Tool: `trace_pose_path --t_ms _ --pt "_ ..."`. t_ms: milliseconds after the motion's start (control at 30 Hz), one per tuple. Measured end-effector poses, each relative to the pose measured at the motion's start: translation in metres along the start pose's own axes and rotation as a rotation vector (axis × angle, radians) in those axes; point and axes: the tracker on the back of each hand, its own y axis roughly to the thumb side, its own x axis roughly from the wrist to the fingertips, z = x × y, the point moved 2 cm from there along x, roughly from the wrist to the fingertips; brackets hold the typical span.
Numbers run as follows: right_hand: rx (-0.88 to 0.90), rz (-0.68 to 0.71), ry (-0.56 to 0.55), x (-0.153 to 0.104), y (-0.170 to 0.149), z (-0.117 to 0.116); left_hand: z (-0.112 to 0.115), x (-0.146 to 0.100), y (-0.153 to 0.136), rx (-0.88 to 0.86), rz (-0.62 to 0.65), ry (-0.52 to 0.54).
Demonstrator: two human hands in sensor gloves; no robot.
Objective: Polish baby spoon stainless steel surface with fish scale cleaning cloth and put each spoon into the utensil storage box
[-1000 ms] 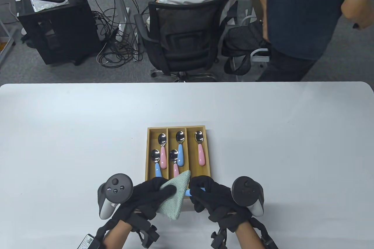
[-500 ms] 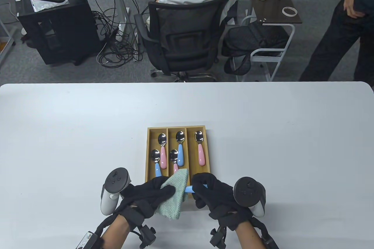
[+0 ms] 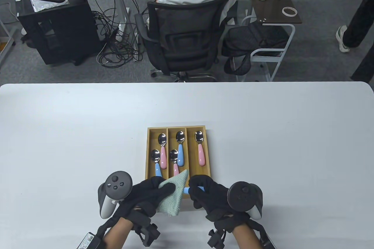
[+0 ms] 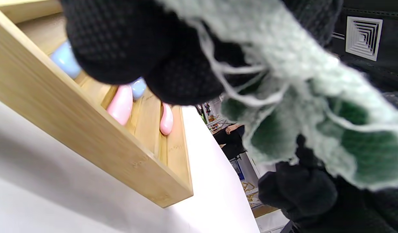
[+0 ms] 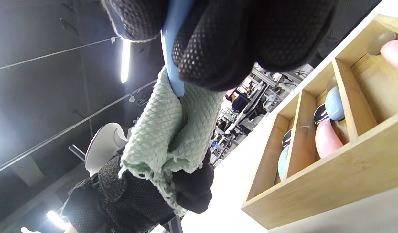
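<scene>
Gripping a blue-handled spoon [image 3: 186, 190] by its handle, your right hand [image 3: 209, 195] holds it just above the near edge of the box [image 3: 176, 130], fingers curled round the blue part. Your left hand [image 3: 146, 195] clutches the green cloth [image 3: 172, 195] and has it wrapped over the spoon's bowl end, which is hidden, so only a short piece of handle shows between the two hands. In the right wrist view the handle [image 5: 173, 58] runs down from your fingers [image 5: 218, 48] into the cloth [image 5: 166, 136]. Five spoons lie in the wooden box: two in the left compartment, two in the middle one, one pink-handled spoon [image 3: 200, 151] alone on the right. The box sits on the white table [image 3: 73, 132].
</scene>
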Motion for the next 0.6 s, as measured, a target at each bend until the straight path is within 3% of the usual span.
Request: trace_pose_path --t_ms 367,600 --pt "0.048 -0.04 0.006 0.001 -0.004 0.002 0.004 0.003 -0.007 -0.252 0.009 -0.102" --pt "0.023 -0.063 0.057 0.002 -0.007 -0.009 -0.007 0.004 -0.007 -0.1 0.054 -0.029"
